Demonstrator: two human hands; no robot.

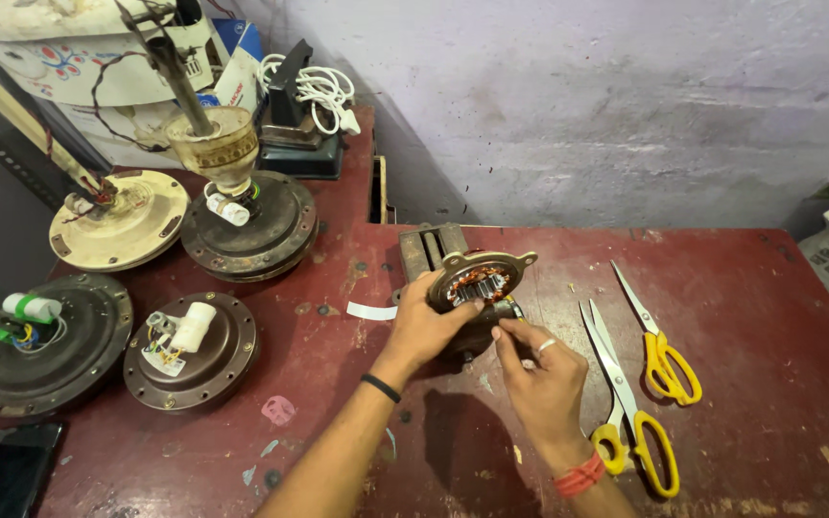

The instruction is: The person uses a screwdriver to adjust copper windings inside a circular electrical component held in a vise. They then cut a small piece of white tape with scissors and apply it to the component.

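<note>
centre of the frame: left hand (424, 331) wrapped around the small motor stator (477, 288) on the red table (741, 384), right hand (539, 369) pinching at its lower edge. i'd keep that left grip firm so the windings don't twist.

I have one view only, from the head camera: it looks steeply down and forward over the red table (741, 384), close in, facing the grey wall (626, 105)

Yellow-handled scissors (662, 363), dark red table (760, 288), copper-wound motor (477, 285)
</note>
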